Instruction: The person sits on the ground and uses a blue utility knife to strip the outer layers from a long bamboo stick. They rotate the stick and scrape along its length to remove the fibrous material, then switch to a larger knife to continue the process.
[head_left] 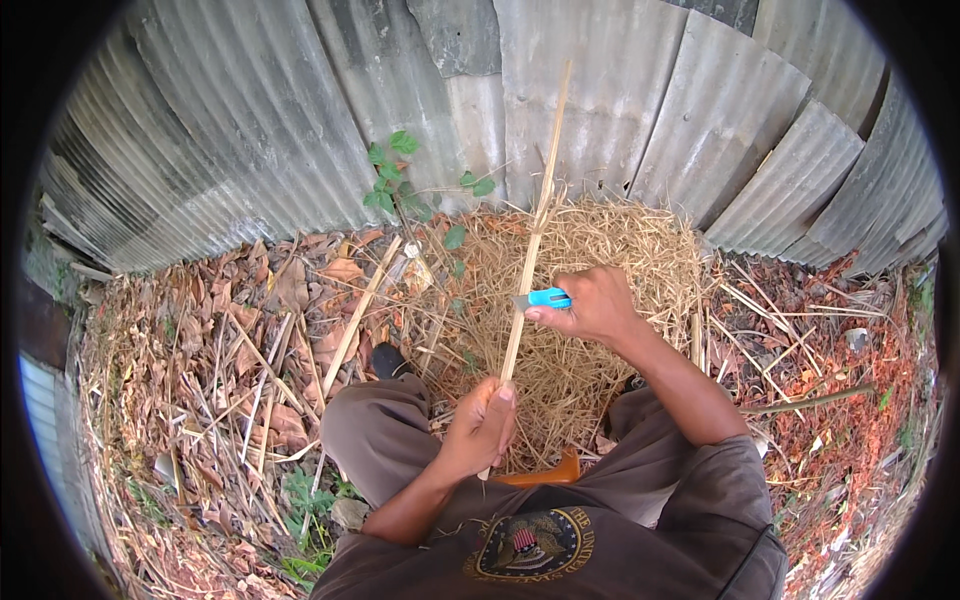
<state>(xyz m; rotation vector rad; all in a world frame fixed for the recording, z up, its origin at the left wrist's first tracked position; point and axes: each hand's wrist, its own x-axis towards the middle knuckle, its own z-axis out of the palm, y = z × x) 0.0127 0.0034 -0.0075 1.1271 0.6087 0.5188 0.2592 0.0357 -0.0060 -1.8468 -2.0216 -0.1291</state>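
Observation:
My left hand (478, 428) is closed around the lower end of a long, pale bamboo strip (536, 235). The strip slants up and away from me, its far tip in front of the metal fence. In my right hand (592, 308) is a blue utility knife (548, 298), gripped between thumb and fingers. Its short blade lies against the strip, partway up from my left hand. A knot shows on the strip beyond the blade. Beneath the strip lies a heap of thin, curly shavings (620, 250).
A corrugated metal fence (600, 110) stands across the far side. Dry leaves (290, 290) cover the ground at left, with another bamboo strip (360, 315) among them. A green plant (388, 180) grows by the fence. Between my legs lies an orange-brown object (545, 472), partly hidden.

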